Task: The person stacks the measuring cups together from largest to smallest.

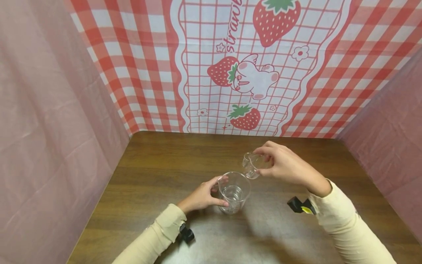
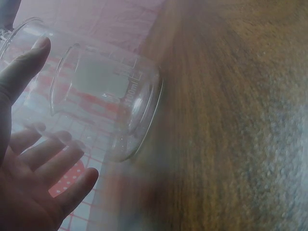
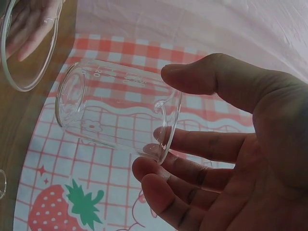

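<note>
In the head view a large clear glass beaker (image 1: 244,200) stands on the table, with my left hand (image 1: 202,195) around its left side, thumb in front and fingers behind. A smaller beaker (image 2: 98,82) with white markings sits nested inside the large one in the left wrist view. My right hand (image 1: 284,165) pinches a small glass beaker (image 3: 115,108) near its rim, thumb on one side and fingertips on the other. That beaker is tilted, its base pointing away from the palm, above and just right of the large beaker's rim.
A curved glass edge (image 3: 3,184) shows at the left border of the right wrist view. Behind the brown wooden table (image 1: 165,154) hangs a red-and-white checked strawberry cloth (image 1: 155,73). Pink curtains (image 1: 49,128) flank both sides. Black cameras (image 1: 187,234) are strapped to both wrists.
</note>
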A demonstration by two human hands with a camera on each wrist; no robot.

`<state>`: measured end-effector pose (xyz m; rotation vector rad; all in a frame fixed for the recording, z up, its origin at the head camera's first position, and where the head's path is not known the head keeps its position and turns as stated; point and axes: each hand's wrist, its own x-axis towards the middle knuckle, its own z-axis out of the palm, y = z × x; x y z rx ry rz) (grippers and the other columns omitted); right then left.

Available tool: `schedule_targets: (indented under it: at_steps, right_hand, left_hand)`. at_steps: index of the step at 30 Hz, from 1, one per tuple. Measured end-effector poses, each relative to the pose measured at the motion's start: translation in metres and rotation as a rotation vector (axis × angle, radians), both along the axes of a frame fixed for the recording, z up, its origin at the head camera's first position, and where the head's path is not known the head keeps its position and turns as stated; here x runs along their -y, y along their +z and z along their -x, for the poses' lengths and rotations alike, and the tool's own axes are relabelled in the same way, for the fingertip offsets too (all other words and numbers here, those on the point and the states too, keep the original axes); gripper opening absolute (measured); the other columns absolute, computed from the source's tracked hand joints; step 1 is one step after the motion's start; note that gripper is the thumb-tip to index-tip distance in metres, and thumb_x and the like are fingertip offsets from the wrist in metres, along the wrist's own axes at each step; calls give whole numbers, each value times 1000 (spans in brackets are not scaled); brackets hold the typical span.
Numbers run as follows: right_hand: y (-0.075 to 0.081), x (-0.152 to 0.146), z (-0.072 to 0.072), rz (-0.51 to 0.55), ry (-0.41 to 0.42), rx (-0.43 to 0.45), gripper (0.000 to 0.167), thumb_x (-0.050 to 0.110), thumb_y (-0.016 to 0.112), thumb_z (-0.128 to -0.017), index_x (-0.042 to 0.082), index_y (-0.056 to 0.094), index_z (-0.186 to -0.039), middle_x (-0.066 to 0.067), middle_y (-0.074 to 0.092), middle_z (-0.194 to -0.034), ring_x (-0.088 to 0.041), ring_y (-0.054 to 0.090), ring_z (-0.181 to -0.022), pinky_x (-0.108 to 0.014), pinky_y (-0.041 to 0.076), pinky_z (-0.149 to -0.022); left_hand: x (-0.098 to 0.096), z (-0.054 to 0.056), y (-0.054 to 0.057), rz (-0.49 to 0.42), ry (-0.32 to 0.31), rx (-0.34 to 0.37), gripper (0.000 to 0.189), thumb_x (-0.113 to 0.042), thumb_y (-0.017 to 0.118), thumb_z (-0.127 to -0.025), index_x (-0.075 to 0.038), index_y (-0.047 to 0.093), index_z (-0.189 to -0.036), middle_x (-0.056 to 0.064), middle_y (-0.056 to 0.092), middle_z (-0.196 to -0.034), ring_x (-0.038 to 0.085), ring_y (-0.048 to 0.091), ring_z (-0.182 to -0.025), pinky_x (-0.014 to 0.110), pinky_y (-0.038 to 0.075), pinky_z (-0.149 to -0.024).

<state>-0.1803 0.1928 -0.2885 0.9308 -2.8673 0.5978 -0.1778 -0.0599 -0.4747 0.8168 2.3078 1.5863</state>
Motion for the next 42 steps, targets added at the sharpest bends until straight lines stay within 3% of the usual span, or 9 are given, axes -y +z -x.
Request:
schedule_targets:
  at_steps: [33, 42]
  right_hand:
    - [-15, 21, 2, -28, 69, 40, 43, 16, 82, -73, 4, 69, -111, -3, 65, -98, -15, 64, -82, -27, 55, -69]
    - [-20, 27, 2, -54, 81, 59, 41, 16, 81, -72, 6, 69, -111, -5, 65, -100, -16, 64, -82, -27, 55, -68]
  left_hand:
    - [0, 0, 1, 15, 7, -5, 79, -18, 85, -75, -5, 46, -142, 12, 54, -144, 26, 52, -132, 39, 46, -109]
    - [1, 0, 0, 15, -1, -12, 81, -19, 84, -76, -1, 43, -143, 16, 52, -145, 29, 53, -131, 46, 46, -108]
